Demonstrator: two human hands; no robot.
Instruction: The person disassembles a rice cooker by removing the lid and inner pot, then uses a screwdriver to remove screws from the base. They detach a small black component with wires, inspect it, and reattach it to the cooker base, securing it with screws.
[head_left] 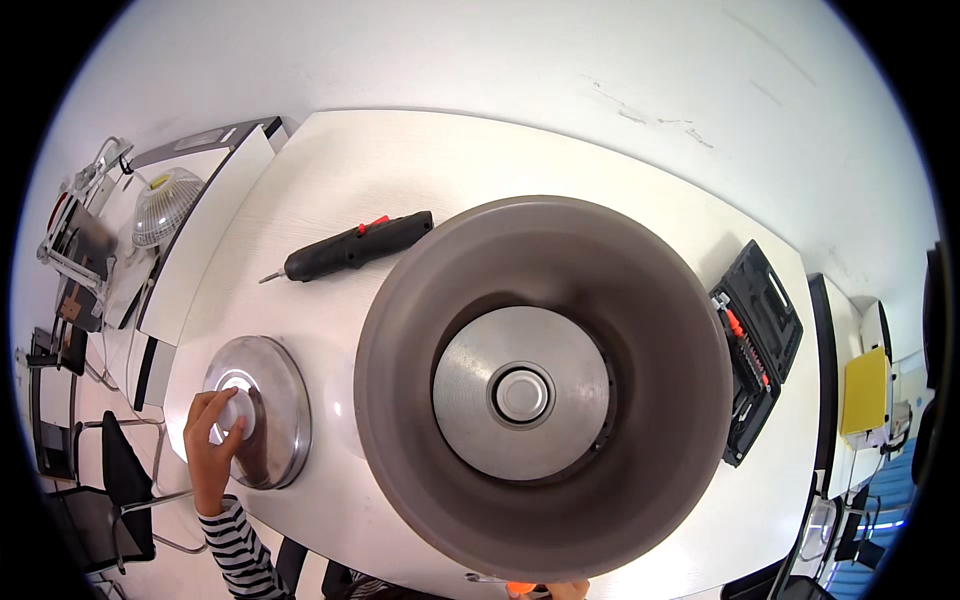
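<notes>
My left hand (pixel 212 450) grips the round knob (pixel 239 410) of a shiny steel lid (pixel 282 400) lying on the table's left side. At the bottom edge, my right hand (pixel 565 590), mostly hidden by a large brown cooker body (pixel 542 245), holds an orange-handled tool (pixel 520 588). Inside the cooker sits a round metal plate (pixel 470 400) with a small central disc (pixel 521 393). A black cordless screwdriver (pixel 340 250) with a red switch lies above the lid.
An open black case of bits (pixel 775 320) is right of the cooker on the white table (pixel 450 150). At far left are a desk with a wire-caged appliance (pixel 165 205) and black chairs (pixel 125 460). A yellow board (pixel 862 390) stands at right. A wall rises behind.
</notes>
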